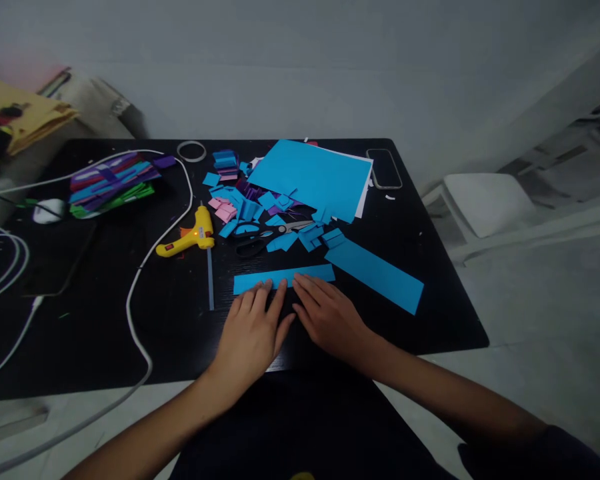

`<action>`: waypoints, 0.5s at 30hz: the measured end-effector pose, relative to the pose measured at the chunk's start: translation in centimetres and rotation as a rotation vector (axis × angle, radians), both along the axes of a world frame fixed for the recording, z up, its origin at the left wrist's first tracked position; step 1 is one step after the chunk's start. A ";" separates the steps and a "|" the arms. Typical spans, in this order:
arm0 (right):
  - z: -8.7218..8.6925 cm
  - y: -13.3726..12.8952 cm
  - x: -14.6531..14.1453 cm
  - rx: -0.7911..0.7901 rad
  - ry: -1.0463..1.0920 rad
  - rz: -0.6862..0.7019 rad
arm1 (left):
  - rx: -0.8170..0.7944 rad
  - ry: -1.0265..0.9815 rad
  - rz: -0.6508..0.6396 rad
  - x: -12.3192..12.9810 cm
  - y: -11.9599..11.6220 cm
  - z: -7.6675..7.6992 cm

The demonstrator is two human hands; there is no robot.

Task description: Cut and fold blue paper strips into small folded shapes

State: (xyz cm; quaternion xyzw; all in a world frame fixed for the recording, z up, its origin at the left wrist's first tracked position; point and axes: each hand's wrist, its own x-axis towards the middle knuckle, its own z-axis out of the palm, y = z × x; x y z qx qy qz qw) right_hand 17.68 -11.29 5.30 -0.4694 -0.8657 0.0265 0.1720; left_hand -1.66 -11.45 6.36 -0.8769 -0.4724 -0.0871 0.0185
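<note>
A narrow blue paper strip [275, 275] lies flat across the black table in front of me. My left hand [253, 327] rests on its lower edge, fingers stretched out and lying flat. Beside it my right hand [330, 317] presses the strip's right half with extended fingertips. Parts of the strip's lower edge are hidden under the fingers. To the right lies a wider blue paper strip [377, 273], touched by neither hand. Just beyond the strip are scissors [295, 227], partly covered by small folded blue paper pieces [283, 241].
A yellow glue gun [200, 233] with a glue stick lies left, near a white cable [130, 300]. Blue sheets [315, 177], a phone [384, 168], a tape ring [191, 151] and bundled coloured strips [113, 183] lie farther back. A white stool [485, 200] stands right.
</note>
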 end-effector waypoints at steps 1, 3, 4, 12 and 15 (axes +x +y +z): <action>0.0 0.1 0.1 0.004 0.000 -0.002 | 0.013 -0.017 -0.005 -0.1 0.0 0.0; 0.1 0.4 0.4 0.018 -0.010 -0.010 | 0.051 -0.055 -0.026 -0.4 0.4 -0.1; 0.2 0.7 0.4 0.026 -0.021 -0.012 | 0.073 -0.074 -0.043 -0.6 0.7 -0.1; 2.1 2.4 0.3 -0.001 -0.200 0.094 | 0.056 -0.033 -0.183 -2.0 3.5 0.8; 2.1 2.5 0.3 -0.011 -0.202 0.107 | 0.035 -0.008 -0.175 -2.0 3.7 1.1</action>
